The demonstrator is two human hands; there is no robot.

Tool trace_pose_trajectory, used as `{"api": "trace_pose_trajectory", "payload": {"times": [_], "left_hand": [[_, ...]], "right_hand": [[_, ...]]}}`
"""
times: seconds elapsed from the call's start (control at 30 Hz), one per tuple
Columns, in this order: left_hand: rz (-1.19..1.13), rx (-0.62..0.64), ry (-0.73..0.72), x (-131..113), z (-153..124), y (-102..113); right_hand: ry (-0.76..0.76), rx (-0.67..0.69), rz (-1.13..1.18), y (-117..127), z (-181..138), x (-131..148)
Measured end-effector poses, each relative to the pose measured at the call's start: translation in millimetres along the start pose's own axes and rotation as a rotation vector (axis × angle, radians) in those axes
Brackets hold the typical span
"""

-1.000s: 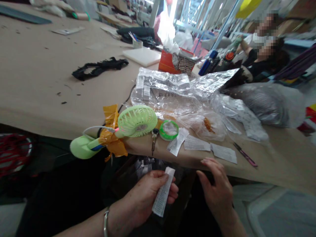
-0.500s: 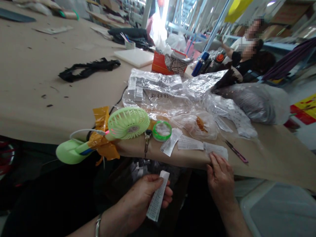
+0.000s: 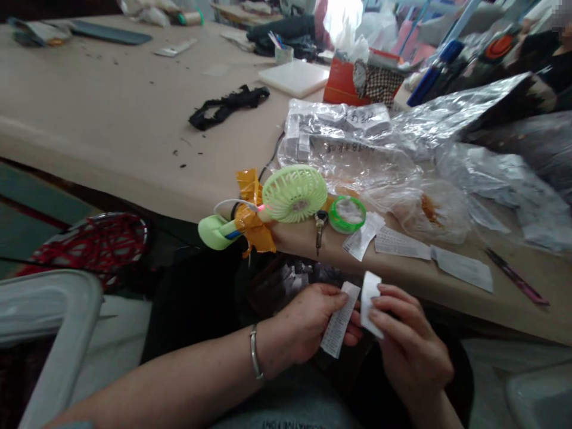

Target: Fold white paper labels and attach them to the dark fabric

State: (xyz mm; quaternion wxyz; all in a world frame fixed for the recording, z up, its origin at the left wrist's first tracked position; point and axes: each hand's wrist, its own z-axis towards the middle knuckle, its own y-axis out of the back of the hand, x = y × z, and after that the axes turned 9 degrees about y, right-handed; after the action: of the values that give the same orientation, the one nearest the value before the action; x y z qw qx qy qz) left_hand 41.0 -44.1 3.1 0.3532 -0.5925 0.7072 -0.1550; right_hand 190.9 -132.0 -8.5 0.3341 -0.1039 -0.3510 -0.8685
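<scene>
Head view: my left hand (image 3: 308,325) pinches a printed label strip (image 3: 339,319), right hand (image 3: 409,339) pinches a white tag (image 3: 370,298); next I'd align them carefully together.

Bare forearms, no sleeves in view. Thin silver bangle (image 3: 254,360) round left wrist (plain, no charms). Right hand (image 3: 413,351) ringless. Dark garment over lap.
</scene>
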Motion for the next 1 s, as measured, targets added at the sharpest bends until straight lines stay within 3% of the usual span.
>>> {"api": "trace_pose_trajectory", "payload": {"times": [0.17,0.37,0.6,0.77,0.87,1.0], "left_hand": [[-0.148,0.034,-0.093,0.8,-0.7,5.2],[-0.157,-0.019,-0.118,3.9,2.9,12.9],[-0.178,0.073,-0.091,3.4,1.5,13.4],[-0.132,0.055,-0.083,4.8,2.2,15.4],[-0.101,0.039,-0.064,4.3,1.1,17.9],[0.02,0.139,0.014,2.3,-4.4,19.4]], "right_hand": [[0.171,0.174,0.006,-32.5,2.2,15.5],[0.2,0.243,-0.012,-31.9,-3.2,9.7],[0.188,0.291,-0.011,-33.5,-5.9,7.3],[0.172,0.306,0.031,-32.2,-10.2,10.3],[0.07,0.215,0.121,-26.6,-15.3,11.1],[-0.346,0.04,0.274,-19.8,-19.4,-1.9]]}}
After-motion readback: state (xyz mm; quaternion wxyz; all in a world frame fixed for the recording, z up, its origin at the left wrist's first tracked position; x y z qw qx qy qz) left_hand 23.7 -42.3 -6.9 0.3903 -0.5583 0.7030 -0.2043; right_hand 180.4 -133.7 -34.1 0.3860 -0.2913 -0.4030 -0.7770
